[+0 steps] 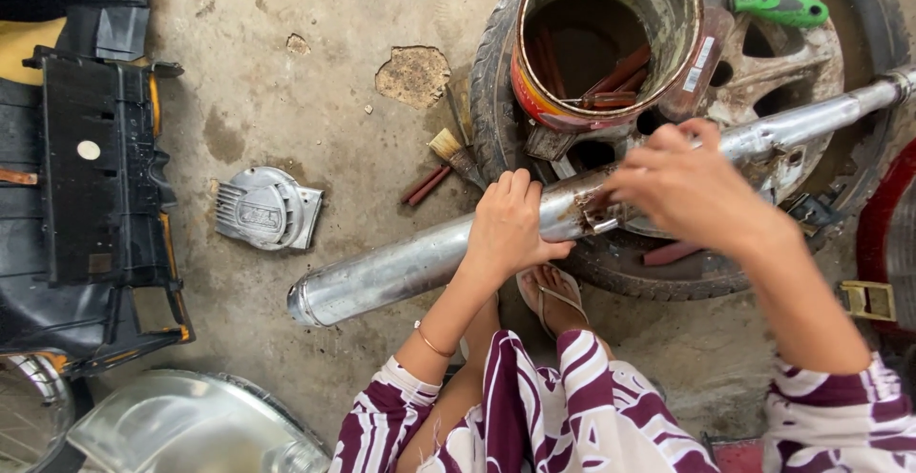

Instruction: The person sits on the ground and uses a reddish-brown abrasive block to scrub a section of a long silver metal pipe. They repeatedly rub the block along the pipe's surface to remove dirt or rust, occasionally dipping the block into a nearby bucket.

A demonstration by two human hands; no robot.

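Long silver metal exhaust pipe (420, 261), dull chrome w/ rust spots, lies slantwise: thick rounded end low over the concrete floor (277, 72), thin end running up-right across a worn black rubber tyre on its grey alloy wheel (811, 63). Left hand (506, 230) grips the pipe's mid-body, fingers wrapped over the top, steadying it. Right hand (682, 187) is curled at the rusty bracket joint, fingertips pinching sth small there; can't tell what. Looks like work on that joint is in hand; next move prob. needs a firm hold on the pipe and fine finger work at the bracket. On the wheel: grimy round metal can (606, 39) w/ reddish sticks inside; green-handled tool (778, 5) beside it. On the floor: bristle brush (456, 153), ribbed grey metal engine cover (267, 210), black plastic body panel (95, 177).
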